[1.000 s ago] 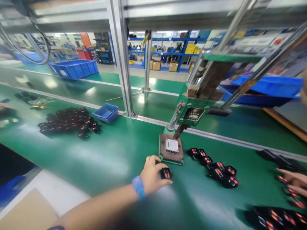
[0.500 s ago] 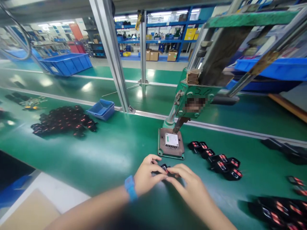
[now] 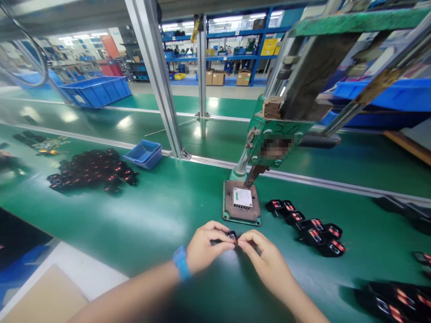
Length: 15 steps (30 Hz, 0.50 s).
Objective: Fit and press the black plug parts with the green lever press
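Observation:
My left hand (image 3: 205, 246), with a blue wristband, and my right hand (image 3: 266, 260) meet just above the green belt (image 3: 161, 215). Both pinch one small black part with red markings (image 3: 232, 236) between their fingertips. Right behind them stands the brown base plate (image 3: 241, 207) of a green hand press (image 3: 276, 143), with a white block (image 3: 242, 197) seated on it.
A row of the same black parts (image 3: 310, 226) lies right of the plate, more (image 3: 397, 298) at the lower right corner. A big pile (image 3: 90, 170) and a small blue tray (image 3: 144, 153) sit left of an aluminium post (image 3: 161, 89). Blue bins stand behind.
A second ago only my left hand held the part on the belt. My right hand has come in from the right and now pinches it too.

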Motion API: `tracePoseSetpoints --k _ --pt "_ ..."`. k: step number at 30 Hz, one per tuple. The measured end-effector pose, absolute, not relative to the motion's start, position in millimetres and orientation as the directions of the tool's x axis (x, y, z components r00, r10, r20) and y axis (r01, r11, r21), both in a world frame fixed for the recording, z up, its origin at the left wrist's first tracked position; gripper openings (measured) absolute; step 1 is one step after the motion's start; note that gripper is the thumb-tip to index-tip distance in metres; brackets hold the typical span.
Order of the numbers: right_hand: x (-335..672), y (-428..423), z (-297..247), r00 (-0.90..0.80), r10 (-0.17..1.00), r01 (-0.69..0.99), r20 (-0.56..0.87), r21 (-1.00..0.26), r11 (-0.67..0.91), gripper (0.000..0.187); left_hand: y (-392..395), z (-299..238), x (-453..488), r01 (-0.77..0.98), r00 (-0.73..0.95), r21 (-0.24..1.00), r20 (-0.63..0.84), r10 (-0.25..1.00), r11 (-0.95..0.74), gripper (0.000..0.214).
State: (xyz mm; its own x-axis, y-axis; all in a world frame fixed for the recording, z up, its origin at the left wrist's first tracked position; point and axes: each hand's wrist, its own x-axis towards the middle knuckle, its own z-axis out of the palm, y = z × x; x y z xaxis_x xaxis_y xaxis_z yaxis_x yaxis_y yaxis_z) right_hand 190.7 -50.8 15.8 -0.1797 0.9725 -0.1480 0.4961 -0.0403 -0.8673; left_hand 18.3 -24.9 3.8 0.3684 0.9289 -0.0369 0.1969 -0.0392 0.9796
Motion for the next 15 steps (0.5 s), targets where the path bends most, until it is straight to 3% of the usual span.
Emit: tracePoseSetpoints --k 6,15 --pt "190.3 -52.3 10.8 -0.162 0.96 0.441 -0.23 -0.887 -0.138 0.027 -24.3 5.7 15.7 0.219 0.376 0.976 -0.066 0.924 -0.019 0.012" --pt "185.0 -53.2 13.4 -0.13 0.985 0.486 -0.117 -0.873 -0.04 0.024 -24.6 2.9 17.8 0.21 0.323 0.978 -0.072 0.943 0.003 0.014"
